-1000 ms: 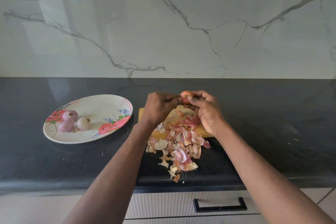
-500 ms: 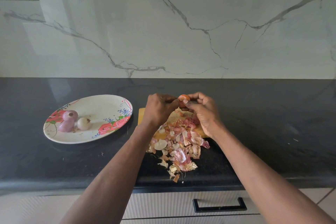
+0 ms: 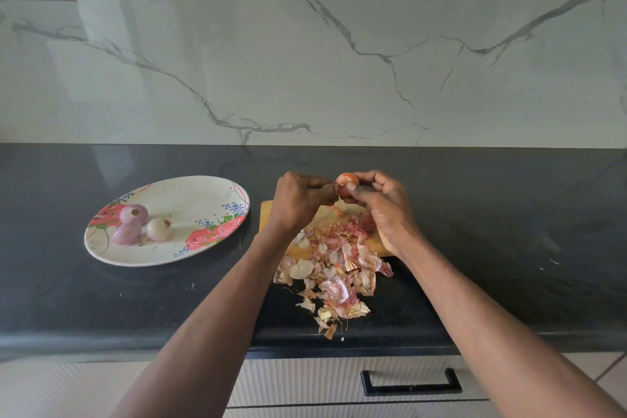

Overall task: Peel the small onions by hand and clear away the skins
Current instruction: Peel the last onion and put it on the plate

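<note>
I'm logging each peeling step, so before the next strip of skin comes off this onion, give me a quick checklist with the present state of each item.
1. Onion held firm: ok, right hand grips it with curled fingers.
2. Skin caught: ok, left hand pinches at the onion's side; the strip itself is too small to make out.
3. Drop zone: ok, the hands are above the cutting board and the skins.
4. Skins contained: not ok, the heap spills off the board onto the counter.
5. Plate has room: ok, three peeled onions sit at its left end.
6. Onion fully peeled: not ok, orange skin still on it.
</note>
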`<state>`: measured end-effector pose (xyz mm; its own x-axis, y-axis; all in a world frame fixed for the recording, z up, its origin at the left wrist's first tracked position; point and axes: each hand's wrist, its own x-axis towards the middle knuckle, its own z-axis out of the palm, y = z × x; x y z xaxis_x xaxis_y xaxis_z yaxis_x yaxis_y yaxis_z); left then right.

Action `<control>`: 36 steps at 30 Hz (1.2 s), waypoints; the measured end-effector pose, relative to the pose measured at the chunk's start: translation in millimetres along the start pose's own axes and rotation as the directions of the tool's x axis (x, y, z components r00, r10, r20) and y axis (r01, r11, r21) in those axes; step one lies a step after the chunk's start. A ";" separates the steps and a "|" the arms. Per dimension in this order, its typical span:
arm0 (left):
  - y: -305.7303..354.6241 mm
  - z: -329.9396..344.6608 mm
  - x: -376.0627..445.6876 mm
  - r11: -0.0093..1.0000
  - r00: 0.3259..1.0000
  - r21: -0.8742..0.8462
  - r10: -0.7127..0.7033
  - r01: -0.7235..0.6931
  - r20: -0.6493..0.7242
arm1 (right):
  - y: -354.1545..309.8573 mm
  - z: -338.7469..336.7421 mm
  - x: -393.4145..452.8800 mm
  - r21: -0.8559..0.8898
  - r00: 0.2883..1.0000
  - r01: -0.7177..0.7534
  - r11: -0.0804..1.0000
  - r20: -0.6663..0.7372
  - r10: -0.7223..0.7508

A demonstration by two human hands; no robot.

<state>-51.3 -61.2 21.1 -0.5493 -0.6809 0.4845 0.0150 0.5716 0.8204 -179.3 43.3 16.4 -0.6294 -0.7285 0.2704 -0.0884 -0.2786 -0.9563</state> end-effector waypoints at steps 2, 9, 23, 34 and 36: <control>-1.1 0.3 0.5 1.000 1.000 -0.013 -0.015 0.015 -0.010 | 0.3 -0.5 0.1 0.004 1.000 -0.007 1.000 0.006 0.007; -1.5 2.7 -0.7 0.999 0.999 0.017 -0.029 0.030 -0.043 | -0.5 -0.4 -2.3 0.042 1.000 -0.026 0.999 0.018 0.025; -3.5 3.8 1.5 0.999 1.000 0.050 0.001 -0.002 0.001 | 2.3 0.8 0.6 0.022 1.000 -0.003 1.000 0.007 0.003; 2.1 7.0 -6.1 0.989 0.998 0.147 0.002 0.008 -0.067 | 6.1 1.7 -1.1 -0.061 1.000 0.008 0.998 -0.004 -0.009; 2.4 8.6 -6.5 0.985 0.997 0.174 0.014 -0.001 -0.073 | 6.6 2.2 -1.2 -0.058 1.000 0.004 0.998 0.010 -0.003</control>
<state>-54.8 -51.4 17.3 -0.4863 -0.7048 0.5165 -0.1304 0.6430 0.7547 -177.4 41.0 10.1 -0.6217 -0.7336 0.2746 -0.1351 -0.2448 -0.9601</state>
